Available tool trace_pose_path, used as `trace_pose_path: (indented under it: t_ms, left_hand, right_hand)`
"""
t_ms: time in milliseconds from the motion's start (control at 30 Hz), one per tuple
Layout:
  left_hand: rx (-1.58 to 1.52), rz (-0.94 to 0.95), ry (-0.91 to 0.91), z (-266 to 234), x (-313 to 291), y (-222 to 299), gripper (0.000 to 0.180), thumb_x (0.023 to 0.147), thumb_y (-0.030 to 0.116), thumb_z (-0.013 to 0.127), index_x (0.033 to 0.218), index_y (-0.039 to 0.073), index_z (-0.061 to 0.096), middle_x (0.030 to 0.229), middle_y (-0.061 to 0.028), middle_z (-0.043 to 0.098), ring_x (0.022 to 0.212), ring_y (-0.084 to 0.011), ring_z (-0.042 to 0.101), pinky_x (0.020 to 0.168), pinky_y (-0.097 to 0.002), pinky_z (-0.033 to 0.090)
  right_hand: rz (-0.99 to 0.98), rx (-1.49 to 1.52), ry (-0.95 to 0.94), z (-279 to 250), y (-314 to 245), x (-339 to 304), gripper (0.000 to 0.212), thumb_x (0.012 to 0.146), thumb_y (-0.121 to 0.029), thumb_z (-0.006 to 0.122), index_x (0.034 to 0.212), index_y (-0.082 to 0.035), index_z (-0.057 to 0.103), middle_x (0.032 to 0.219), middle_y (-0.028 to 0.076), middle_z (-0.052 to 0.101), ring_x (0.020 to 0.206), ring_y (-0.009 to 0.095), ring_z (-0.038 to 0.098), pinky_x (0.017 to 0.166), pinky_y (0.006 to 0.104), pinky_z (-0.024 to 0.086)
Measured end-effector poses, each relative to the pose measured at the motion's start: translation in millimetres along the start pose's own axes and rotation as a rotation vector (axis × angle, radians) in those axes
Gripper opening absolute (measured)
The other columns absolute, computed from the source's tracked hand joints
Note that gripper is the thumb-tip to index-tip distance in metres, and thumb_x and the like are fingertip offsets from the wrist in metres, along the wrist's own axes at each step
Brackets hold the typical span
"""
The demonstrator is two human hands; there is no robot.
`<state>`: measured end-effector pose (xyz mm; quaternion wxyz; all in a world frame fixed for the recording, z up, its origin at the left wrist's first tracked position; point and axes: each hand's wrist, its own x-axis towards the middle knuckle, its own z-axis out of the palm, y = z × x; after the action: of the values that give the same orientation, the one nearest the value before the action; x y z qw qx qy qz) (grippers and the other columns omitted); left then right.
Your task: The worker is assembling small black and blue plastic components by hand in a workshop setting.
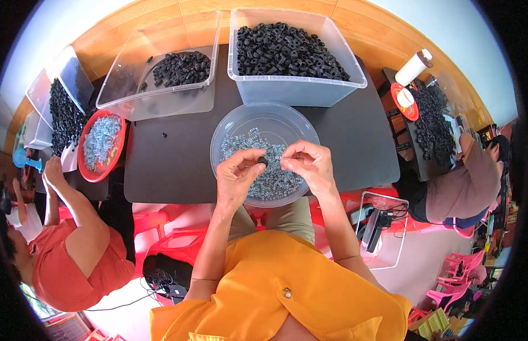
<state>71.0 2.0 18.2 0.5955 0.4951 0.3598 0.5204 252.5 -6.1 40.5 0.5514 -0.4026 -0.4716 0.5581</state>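
My left hand (236, 173) pinches a small, round black plastic part (263, 161) between thumb and fingertips. Just to its right, my right hand (312, 165) has thumb and fingers pressed together; whatever sits between them is too small to make out. Both hands hover over a clear round bowl (275, 116), with a narrow gap between their fingertips. Many small silvery coil springs (275, 184) lie loose in that bowl, which stands at the near edge of the dark table.
Behind the bowl stands a clear bin (298, 90) heaped with black parts. A second clear bin (184, 102), left of it, holds fewer. One loose black piece (165, 135) lies on the table (161, 165). Co-workers sit left and right; a red basin (88, 172) of springs is at left.
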Motion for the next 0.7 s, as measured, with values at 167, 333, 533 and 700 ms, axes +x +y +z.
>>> trace_pose_path:
  t_ms: [167, 333, 533, 700]
  left_hand:
    - [-0.321, -0.075, -0.047, 2, 1, 7, 0.017, 0.078, -0.002, 0.062, 0.094, 0.001, 0.056, 0.094, -0.0079, 0.059, 0.080, -0.0145, 0.060, 0.071, -0.0284, 0.054]
    - [-0.435, -0.151, -0.051, 3, 1, 8, 0.015, 0.079, -0.001, 0.060, 0.093, 0.002, 0.055, 0.091, -0.0088, 0.060, 0.077, -0.0177, 0.063, 0.071, -0.0296, 0.055]
    - [-0.358, -0.131, -0.027, 8, 1, 6, 0.017, 0.076, -0.008, 0.060, 0.090, 0.001, 0.058, 0.086, -0.0086, 0.062, 0.078, -0.0164, 0.062, 0.071, -0.0286, 0.054]
    - [-0.121, -0.093, 0.001, 7, -4, 7, 0.020, 0.072, -0.012, 0.062, 0.089, -0.002, 0.060, 0.085, -0.0093, 0.064, 0.076, -0.0139, 0.062, 0.069, -0.0248, 0.051]
  right_hand:
    - [-0.034, -0.053, -0.004, 10, -4, -9, 0.010, 0.075, 0.007, 0.063, 0.084, 0.006, 0.059, 0.080, 0.008, 0.058, 0.074, 0.014, 0.060, 0.069, 0.0250, 0.051]
    - [-0.122, -0.130, 0.003, 19, -10, -13, 0.009, 0.075, 0.007, 0.063, 0.083, 0.004, 0.061, 0.083, 0.007, 0.059, 0.076, 0.011, 0.059, 0.065, 0.0214, 0.050]
    - [-0.199, -0.250, 0.032, 21, -14, -14, 0.009, 0.073, 0.008, 0.064, 0.080, 0.004, 0.062, 0.081, 0.008, 0.059, 0.074, 0.012, 0.060, 0.065, 0.0223, 0.050]
    - [-0.240, -0.454, 0.002, 21, -17, -17, 0.011, 0.072, 0.007, 0.066, 0.080, 0.002, 0.062, 0.077, 0.007, 0.061, 0.071, 0.012, 0.061, 0.064, 0.0234, 0.053]
